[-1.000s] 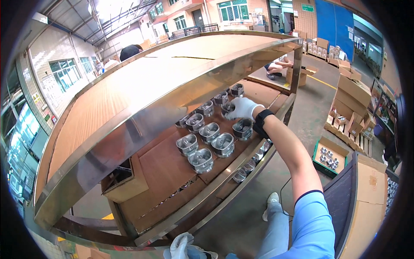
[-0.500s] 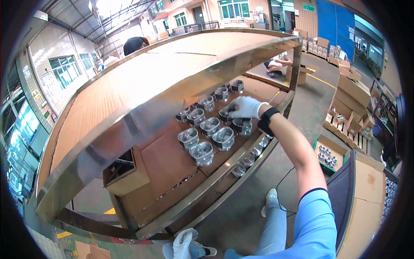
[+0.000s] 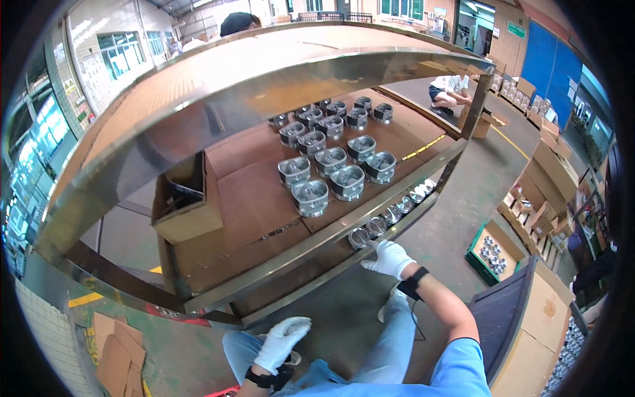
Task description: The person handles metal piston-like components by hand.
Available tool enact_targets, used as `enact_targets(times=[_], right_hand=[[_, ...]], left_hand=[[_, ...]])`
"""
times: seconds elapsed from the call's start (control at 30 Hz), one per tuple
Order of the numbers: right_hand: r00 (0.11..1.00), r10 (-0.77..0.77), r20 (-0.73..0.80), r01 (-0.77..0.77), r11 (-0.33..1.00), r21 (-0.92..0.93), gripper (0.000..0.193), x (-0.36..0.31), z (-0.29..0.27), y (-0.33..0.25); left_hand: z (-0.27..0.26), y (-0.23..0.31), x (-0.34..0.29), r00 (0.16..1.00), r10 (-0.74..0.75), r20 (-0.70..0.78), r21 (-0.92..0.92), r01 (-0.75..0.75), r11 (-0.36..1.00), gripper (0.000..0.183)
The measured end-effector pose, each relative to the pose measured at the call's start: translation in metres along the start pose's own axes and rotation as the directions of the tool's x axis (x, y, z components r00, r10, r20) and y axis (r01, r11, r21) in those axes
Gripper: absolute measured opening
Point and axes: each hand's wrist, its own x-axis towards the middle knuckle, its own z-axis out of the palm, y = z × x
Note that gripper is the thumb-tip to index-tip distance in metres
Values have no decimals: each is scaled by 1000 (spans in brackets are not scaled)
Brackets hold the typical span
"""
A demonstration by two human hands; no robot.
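Observation:
Several silver metal pistons [image 3: 348, 181] stand in rows on the brown cardboard-covered upper shelf of a metal rack. More pistons [image 3: 376, 227] line the lower shelf behind its front rail. My right hand [image 3: 389, 259], in a white glove, is at that lower rail, fingers reaching toward the nearest lower piston [image 3: 359, 237]. Its fingers look apart; no held thing shows, though the tips are partly hidden at the rail. My left hand [image 3: 284, 341], also white-gloved, hovers over my lap with loosely bent fingers and nothing visible in it.
An open cardboard box [image 3: 188, 205] sits at the shelf's left end. The rack's metal front beam [image 3: 264, 92] crosses above the pistons. A green-edged tray [image 3: 493, 255] of metal parts lies on the floor at right, near a large cardboard sheet [image 3: 529, 324]. A co-worker [image 3: 451, 91] crouches beyond the rack.
My right hand has left the pistons on the upper shelf and come down to the lower rail. My left hand has risen a little over my lap. The view has shifted.

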Motion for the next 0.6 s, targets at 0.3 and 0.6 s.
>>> enact_targets(times=[0.3,0.6], right_hand=[[962,231,146,-122,841,-527,73,91,82,34],[966,214,-144,-245,938,-244,52,69,58,2]], left_hand=[[-6,-6,-55,974,146,-171,143,-123,982,32],[-17,-14,-75,961,209,-182,164,-180,970,34]])
